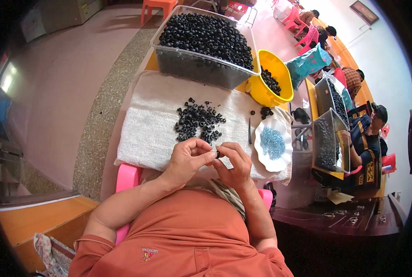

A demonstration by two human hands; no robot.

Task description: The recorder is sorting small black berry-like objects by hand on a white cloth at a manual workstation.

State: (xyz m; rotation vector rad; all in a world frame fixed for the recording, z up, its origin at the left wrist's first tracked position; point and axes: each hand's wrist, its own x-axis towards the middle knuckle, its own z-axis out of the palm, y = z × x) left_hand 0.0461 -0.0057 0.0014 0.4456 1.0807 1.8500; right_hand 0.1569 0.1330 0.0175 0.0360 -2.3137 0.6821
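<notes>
At 5 o'clock from the pile point(197, 123), a small black part point(218, 154) is pinched by the right hand point(234, 167); the left hand's point(190, 160) grip cannot be told. Probably light and stiff, it is best held by its rim.

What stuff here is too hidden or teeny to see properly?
In the head view:
Black piece in the right hand: partly covered by fingers.
Left hand: too small to tell whether its fingertips pinch anything.
Blue bits on the white plate: too tiny for their shape.
Orange stool: cut off by the upper edge.
</notes>
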